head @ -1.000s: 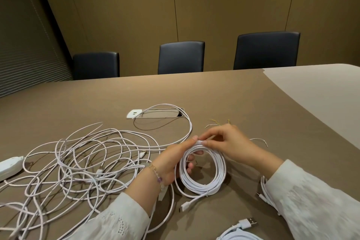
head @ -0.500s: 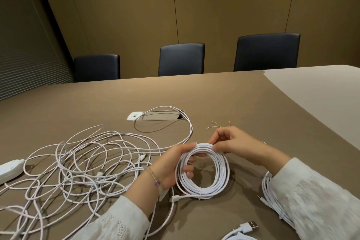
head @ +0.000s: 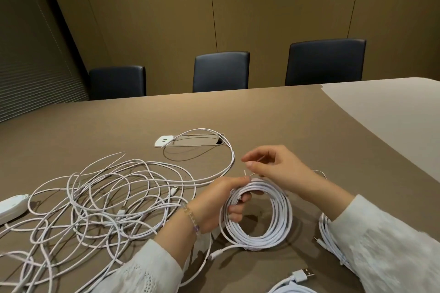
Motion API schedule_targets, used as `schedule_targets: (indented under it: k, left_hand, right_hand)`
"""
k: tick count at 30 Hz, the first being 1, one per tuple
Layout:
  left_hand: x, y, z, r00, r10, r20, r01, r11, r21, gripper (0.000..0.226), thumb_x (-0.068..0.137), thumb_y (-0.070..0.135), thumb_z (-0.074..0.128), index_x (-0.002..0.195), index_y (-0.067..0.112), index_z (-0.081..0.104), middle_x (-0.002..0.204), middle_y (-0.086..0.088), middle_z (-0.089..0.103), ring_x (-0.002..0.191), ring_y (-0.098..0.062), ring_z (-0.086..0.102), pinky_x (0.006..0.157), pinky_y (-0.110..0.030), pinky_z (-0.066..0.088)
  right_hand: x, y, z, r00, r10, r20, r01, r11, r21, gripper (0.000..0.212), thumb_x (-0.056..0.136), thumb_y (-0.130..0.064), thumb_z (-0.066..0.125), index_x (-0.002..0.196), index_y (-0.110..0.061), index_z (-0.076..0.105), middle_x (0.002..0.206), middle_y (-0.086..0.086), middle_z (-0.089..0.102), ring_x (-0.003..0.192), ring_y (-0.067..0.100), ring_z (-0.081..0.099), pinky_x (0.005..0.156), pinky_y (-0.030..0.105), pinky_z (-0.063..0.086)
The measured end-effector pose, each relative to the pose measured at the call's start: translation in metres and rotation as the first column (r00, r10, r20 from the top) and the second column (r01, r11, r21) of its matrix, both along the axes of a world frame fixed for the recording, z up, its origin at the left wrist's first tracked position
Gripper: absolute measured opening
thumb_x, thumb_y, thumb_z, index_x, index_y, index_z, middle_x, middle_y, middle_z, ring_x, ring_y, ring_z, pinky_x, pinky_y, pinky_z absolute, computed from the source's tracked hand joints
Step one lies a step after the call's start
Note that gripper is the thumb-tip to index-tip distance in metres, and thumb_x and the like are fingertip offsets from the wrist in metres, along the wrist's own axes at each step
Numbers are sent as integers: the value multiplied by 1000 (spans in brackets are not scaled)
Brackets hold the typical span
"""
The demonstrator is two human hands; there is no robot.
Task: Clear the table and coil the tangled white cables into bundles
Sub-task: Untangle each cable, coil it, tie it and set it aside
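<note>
My left hand (head: 222, 200) grips the upper left of a coiled white cable (head: 273, 221), thumb on top and fingers through the ring. The coil stands tilted on the brown table (head: 297, 131). Just above the coil, my right hand (head: 273, 166) pinches a thin wire tie (head: 247, 172) between thumb and forefinger. A big tangle of white cables (head: 102, 197) spreads over the table to the left. A second coiled bundle (head: 327, 233) lies partly hidden under my right sleeve. Another bundle with a USB plug (head: 302, 275) shows at the bottom edge.
A white adapter (head: 13, 207) lies at the far left edge. A white USB socket (head: 163, 141) and a cable hatch sit in the table behind the tangle. Three dark chairs (head: 221, 71) stand along the far side. A lighter table section (head: 392, 114) is at right.
My right hand has lifted off the coil's top and now holds the thin wire tie a little above it. My left hand keeps its grip on the coil.
</note>
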State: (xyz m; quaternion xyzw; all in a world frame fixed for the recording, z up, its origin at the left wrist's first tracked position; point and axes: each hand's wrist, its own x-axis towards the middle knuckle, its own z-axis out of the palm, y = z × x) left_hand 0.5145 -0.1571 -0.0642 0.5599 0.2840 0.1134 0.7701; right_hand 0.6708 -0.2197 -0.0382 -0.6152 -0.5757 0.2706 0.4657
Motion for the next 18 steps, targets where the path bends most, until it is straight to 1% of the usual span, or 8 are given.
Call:
schedule_targets:
  k: [2,3,5,7,9,15,17,18]
  left_hand:
    - [0,3,-2,999,42,7,-42,999,-23,29,99,25,44,78,10,57,63,-1,41,39,-7,24,37,-18,21]
    - [-1,5,-2,998,57,14,-57,998,-31,27,99,23,44,80,11,57,62,-1,41,39,-7,24,37,-18,21]
    - [-1,7,-4,996,81,32,-79,996,-50,23,96,15,41,77,13,53,61,-1,41,39,-7,25,36,-18,23]
    - [-1,8,-6,995,93,31,-90,993,-82,24,94,9,38,74,13,51,60,-1,39,38,-7,26,36,-17,24]
    - [-1,9,-8,996,91,13,-89,989,-120,27,94,8,35,72,13,49,61,-2,36,37,-7,27,35,-17,24]
    - [1,9,-10,997,78,-20,-80,980,-182,46,95,11,32,53,17,49,50,1,31,33,-6,25,35,-13,23]
    - [1,9,-9,996,90,-12,-90,975,-202,47,96,14,32,51,18,47,49,2,30,32,-6,25,35,-12,23]
    - [1,9,-7,995,97,-6,-96,975,-199,46,97,17,33,53,18,48,48,2,33,32,-6,26,35,-11,24]
  right_hand:
    - [-2,-4,6,979,31,201,-63,986,157,10,79,-7,71,80,-17,71,82,-3,64,73,7,59,69,23,49]
    - [-3,-5,6,944,72,323,-137,974,182,12,75,-9,73,76,-20,70,80,-7,61,75,8,57,69,22,47]
    - [-7,-5,2,813,135,566,-264,953,151,13,71,-16,75,78,-26,70,79,-13,55,78,5,51,71,21,43]
    - [-12,-4,-5,688,122,716,-304,944,131,15,73,-20,73,83,-30,70,80,-12,53,78,2,43,71,28,44]
    - [-16,-3,-10,629,88,773,-313,938,148,18,73,-20,70,86,-32,71,81,-9,54,79,6,43,66,32,45]
    - [-22,-5,-16,521,-28,853,-357,901,248,9,77,-35,62,81,-33,69,80,-12,56,77,8,49,63,22,35]
    - [-23,-5,-17,518,-52,854,-359,892,272,13,80,-35,57,79,-33,70,80,-12,57,75,10,51,59,22,35]
    - [-22,-5,-18,549,-41,835,-350,895,275,12,80,-33,58,80,-32,70,81,-11,57,76,10,52,59,22,38]
